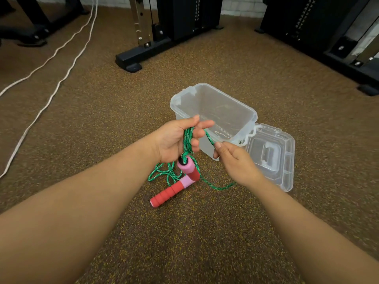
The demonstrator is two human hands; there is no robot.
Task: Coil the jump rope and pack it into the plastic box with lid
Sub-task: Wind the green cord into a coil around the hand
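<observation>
Midway through coiling, the left hand (pixel 174 138) grips gathered rope (pixel 187 140) loops while the right hand (pixel 231 158) pinches the strand, another wrap likely next.

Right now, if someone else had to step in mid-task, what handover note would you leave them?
Left hand: shut on several gathered loops of the green rope; one foam handle hangs just below it.
Right hand: pinching the rope's free run, feeding the next loop.
Second handle and loose rope lie on the floor.
Plastic box is open and looks empty; its lid lies beside it.
Done: coiling started.
Left: finish coiling, put rope and handles in the box, close the lid.
</observation>
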